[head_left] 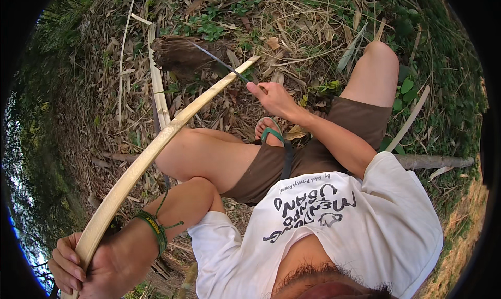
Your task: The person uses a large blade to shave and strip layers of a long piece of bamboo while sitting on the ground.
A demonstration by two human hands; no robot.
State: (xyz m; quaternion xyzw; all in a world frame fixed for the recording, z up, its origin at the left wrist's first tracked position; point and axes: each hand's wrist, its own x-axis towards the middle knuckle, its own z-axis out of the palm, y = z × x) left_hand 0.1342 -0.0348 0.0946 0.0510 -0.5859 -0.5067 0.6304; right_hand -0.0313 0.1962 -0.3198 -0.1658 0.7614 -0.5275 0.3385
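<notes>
The near end of a long split bamboo strip (156, 147) is clamped by the left hand (88, 265), fingers wrapped tight, probably to steady it. The strip is run up across the bent knee toward a stump (180, 53). A thin blade (219, 63) is gripped in the right hand (274, 98) at the far end, fingers curled, seemingly for shaving.
</notes>
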